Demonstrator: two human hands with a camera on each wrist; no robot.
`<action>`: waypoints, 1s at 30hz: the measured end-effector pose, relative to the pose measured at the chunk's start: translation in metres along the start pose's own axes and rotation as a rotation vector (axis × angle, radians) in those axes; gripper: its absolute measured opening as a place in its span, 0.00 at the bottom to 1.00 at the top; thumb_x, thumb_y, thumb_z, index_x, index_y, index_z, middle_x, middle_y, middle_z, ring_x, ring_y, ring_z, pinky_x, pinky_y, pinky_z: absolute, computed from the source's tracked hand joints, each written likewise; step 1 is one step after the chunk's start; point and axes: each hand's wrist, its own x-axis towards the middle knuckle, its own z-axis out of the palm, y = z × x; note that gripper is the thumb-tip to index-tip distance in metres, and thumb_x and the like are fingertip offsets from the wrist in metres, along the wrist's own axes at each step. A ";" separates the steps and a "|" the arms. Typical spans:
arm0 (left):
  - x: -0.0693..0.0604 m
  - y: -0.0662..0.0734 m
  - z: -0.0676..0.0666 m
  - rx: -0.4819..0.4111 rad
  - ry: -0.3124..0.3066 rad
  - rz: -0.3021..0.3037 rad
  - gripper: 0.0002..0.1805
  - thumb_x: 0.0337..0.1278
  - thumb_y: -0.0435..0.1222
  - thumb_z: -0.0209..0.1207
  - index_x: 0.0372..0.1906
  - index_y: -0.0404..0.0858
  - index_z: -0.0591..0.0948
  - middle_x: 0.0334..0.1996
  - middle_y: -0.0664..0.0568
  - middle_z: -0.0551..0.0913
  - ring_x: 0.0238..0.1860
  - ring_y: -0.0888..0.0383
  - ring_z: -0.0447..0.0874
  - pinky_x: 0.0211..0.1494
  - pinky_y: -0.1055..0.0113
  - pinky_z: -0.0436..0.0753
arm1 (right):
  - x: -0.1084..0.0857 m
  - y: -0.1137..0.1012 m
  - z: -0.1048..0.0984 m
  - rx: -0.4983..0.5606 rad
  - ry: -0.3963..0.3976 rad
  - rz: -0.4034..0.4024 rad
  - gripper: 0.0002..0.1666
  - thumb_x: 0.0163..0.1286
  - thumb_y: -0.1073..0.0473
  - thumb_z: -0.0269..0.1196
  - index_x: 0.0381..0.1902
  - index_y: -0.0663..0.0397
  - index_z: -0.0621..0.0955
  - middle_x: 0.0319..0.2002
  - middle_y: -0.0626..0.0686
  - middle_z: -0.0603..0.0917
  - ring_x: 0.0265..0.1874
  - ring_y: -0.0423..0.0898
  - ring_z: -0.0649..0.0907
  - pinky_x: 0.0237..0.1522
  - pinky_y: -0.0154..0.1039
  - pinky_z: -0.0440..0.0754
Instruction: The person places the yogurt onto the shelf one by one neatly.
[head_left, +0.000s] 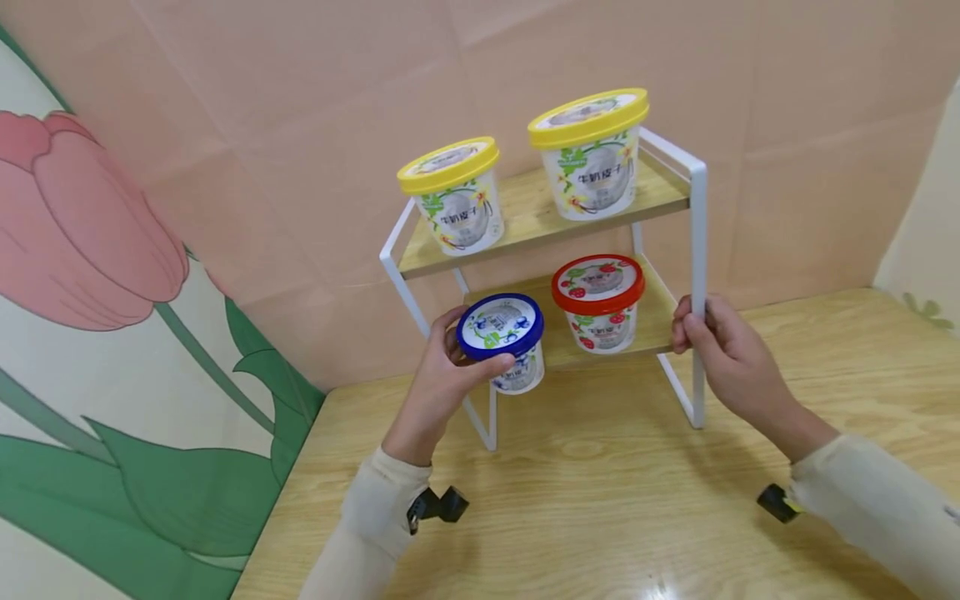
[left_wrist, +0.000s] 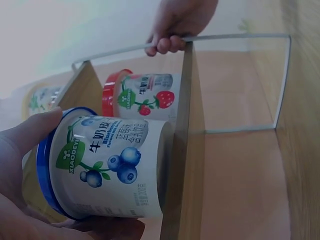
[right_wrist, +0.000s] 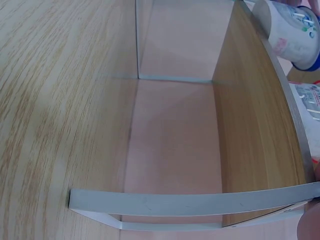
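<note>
My left hand (head_left: 448,367) grips a blue-lidded blueberry yogurt tub (head_left: 501,327) by its lid, thumb across the front. In the left wrist view the tub (left_wrist: 112,165) is at the front edge of the lower shelf; whether its base bears on the board I cannot tell. Beside it on that shelf stands a red-lidded strawberry tub (head_left: 600,302). My right hand (head_left: 731,350) holds the white right-hand upright (head_left: 698,250) of the two-tier rack, near the lower shelf's level. Only a bit of that hand shows in the right wrist view.
On the rack's upper shelf (head_left: 521,204) stand two yellow-lidded tubs, a left one (head_left: 459,200) and a right one (head_left: 592,158). The rack rests on a wood-grain table (head_left: 585,500). Behind it hangs a pink cloth (head_left: 300,167), with a tulip-printed panel (head_left: 90,233) at left.
</note>
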 end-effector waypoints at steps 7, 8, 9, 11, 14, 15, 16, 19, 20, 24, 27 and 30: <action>0.006 0.001 0.005 -0.001 0.017 -0.014 0.51 0.52 0.40 0.71 0.77 0.49 0.53 0.70 0.50 0.67 0.69 0.50 0.70 0.67 0.57 0.75 | 0.000 0.000 0.000 -0.017 -0.002 0.001 0.08 0.79 0.68 0.44 0.46 0.66 0.71 0.31 0.48 0.77 0.31 0.39 0.78 0.37 0.25 0.81; 0.007 0.001 0.005 -0.001 0.020 -0.014 0.51 0.52 0.40 0.70 0.77 0.49 0.53 0.71 0.50 0.67 0.69 0.50 0.70 0.67 0.58 0.75 | 0.000 0.000 0.000 -0.019 -0.004 0.001 0.08 0.79 0.68 0.44 0.46 0.66 0.71 0.31 0.48 0.77 0.31 0.39 0.78 0.37 0.25 0.81; 0.008 0.001 0.006 -0.003 0.021 -0.014 0.51 0.53 0.40 0.70 0.77 0.50 0.53 0.71 0.50 0.66 0.69 0.50 0.70 0.67 0.58 0.76 | 0.000 0.000 0.000 -0.020 -0.004 0.002 0.08 0.79 0.68 0.45 0.46 0.66 0.71 0.31 0.48 0.77 0.31 0.39 0.78 0.37 0.25 0.81; 0.010 0.001 0.008 -0.004 0.021 -0.015 0.50 0.54 0.40 0.69 0.78 0.50 0.52 0.71 0.49 0.66 0.69 0.48 0.69 0.66 0.58 0.76 | 0.000 -0.001 0.000 -0.023 -0.005 0.002 0.08 0.79 0.68 0.45 0.46 0.66 0.71 0.31 0.48 0.77 0.31 0.39 0.78 0.37 0.25 0.81; 0.013 0.001 0.009 -0.002 0.030 -0.024 0.51 0.56 0.41 0.69 0.79 0.51 0.51 0.71 0.48 0.66 0.69 0.47 0.69 0.68 0.57 0.75 | 0.000 -0.001 0.000 -0.023 -0.006 0.002 0.08 0.79 0.68 0.45 0.46 0.66 0.71 0.31 0.48 0.78 0.31 0.39 0.78 0.37 0.25 0.81; 0.013 0.001 0.010 0.001 0.035 -0.030 0.51 0.56 0.42 0.69 0.79 0.51 0.51 0.71 0.47 0.66 0.69 0.46 0.69 0.69 0.55 0.74 | 0.000 -0.001 0.000 -0.021 -0.007 0.001 0.08 0.79 0.68 0.45 0.46 0.65 0.71 0.31 0.48 0.78 0.31 0.39 0.78 0.37 0.25 0.81; 0.014 0.001 0.011 0.000 0.042 -0.035 0.51 0.56 0.42 0.69 0.79 0.52 0.50 0.71 0.47 0.65 0.69 0.46 0.69 0.70 0.54 0.73 | 0.000 0.000 0.000 -0.023 -0.009 0.002 0.08 0.79 0.68 0.45 0.46 0.66 0.71 0.31 0.48 0.78 0.31 0.39 0.78 0.37 0.25 0.81; 0.017 0.000 0.012 -0.011 0.060 -0.047 0.52 0.57 0.41 0.69 0.79 0.54 0.49 0.72 0.47 0.64 0.70 0.46 0.68 0.74 0.51 0.70 | -0.001 0.000 0.001 -0.026 -0.013 0.003 0.08 0.79 0.68 0.45 0.46 0.66 0.71 0.32 0.49 0.78 0.32 0.39 0.78 0.37 0.25 0.81; 0.018 0.000 0.013 -0.016 0.065 -0.047 0.52 0.57 0.41 0.69 0.79 0.54 0.49 0.73 0.48 0.62 0.70 0.46 0.68 0.74 0.50 0.69 | -0.001 0.000 0.001 -0.032 -0.014 0.002 0.08 0.79 0.68 0.45 0.46 0.66 0.71 0.32 0.49 0.78 0.32 0.39 0.78 0.37 0.25 0.81; 0.021 0.000 0.016 -0.042 0.084 -0.033 0.52 0.57 0.39 0.68 0.79 0.53 0.48 0.74 0.49 0.60 0.71 0.46 0.67 0.74 0.50 0.69 | -0.001 0.000 0.000 -0.060 -0.016 0.000 0.08 0.79 0.68 0.44 0.46 0.66 0.71 0.32 0.48 0.77 0.31 0.38 0.78 0.37 0.24 0.81; 0.023 -0.001 0.018 -0.051 0.105 -0.025 0.51 0.57 0.38 0.68 0.78 0.52 0.49 0.73 0.49 0.62 0.71 0.46 0.68 0.73 0.51 0.71 | -0.001 0.000 -0.001 -0.060 -0.020 0.003 0.08 0.80 0.68 0.44 0.46 0.65 0.71 0.32 0.48 0.77 0.32 0.38 0.79 0.38 0.24 0.81; 0.024 -0.002 0.019 -0.049 0.121 -0.026 0.50 0.57 0.39 0.68 0.78 0.53 0.50 0.73 0.49 0.61 0.70 0.46 0.68 0.71 0.51 0.72 | -0.001 0.000 -0.001 -0.060 -0.017 0.007 0.08 0.80 0.67 0.44 0.46 0.65 0.71 0.32 0.48 0.77 0.32 0.38 0.79 0.38 0.24 0.82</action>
